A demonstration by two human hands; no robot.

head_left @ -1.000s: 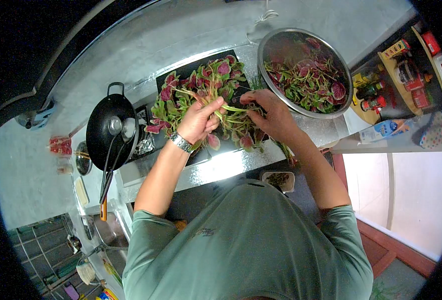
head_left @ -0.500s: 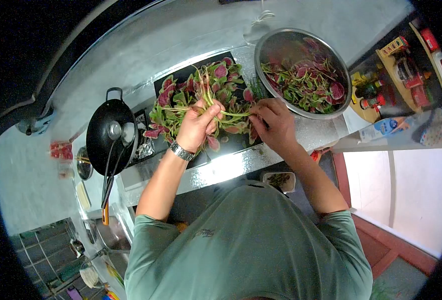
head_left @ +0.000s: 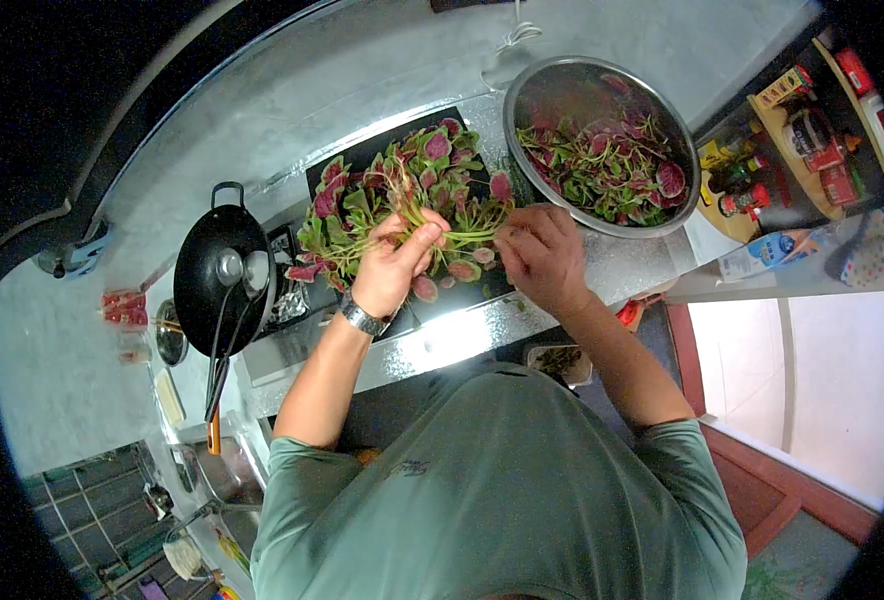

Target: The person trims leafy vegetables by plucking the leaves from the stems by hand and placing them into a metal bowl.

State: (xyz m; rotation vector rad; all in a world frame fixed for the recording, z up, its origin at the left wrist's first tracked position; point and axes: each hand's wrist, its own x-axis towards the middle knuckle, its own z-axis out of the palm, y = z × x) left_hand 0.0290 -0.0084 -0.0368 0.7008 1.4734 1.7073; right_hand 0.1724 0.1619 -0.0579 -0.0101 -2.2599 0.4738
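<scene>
My left hand (head_left: 394,266), with a metal watch at the wrist, is closed round a bunch of red-and-green amaranth (head_left: 470,238). Pale roots poke up above the fist, and stems stretch out to the right. At those stems' right end, my right hand (head_left: 546,260) pinches a stem; its fingertips are partly hidden. Under and behind both hands, a pile of loose amaranth (head_left: 340,205) spreads over a black cooktop surface (head_left: 382,143). A large steel bowl (head_left: 514,125) to the upper right holds plucked amaranth leaves and stems (head_left: 612,165).
A black wok (head_left: 202,250) with two long-handled utensils (head_left: 224,340) stands on the left. At the right is a shelf (head_left: 797,150) of bottles and boxes. Below the counter edge sits a white container (head_left: 572,365) of dark scraps. A cable (head_left: 519,38) hangs behind the bowl.
The bunch has shifted slightly, with its stems gathered closer toward the right hand. My right hand has turned a little and lifted slightly, its fingers still at the stems. My left hand keeps its grip.
</scene>
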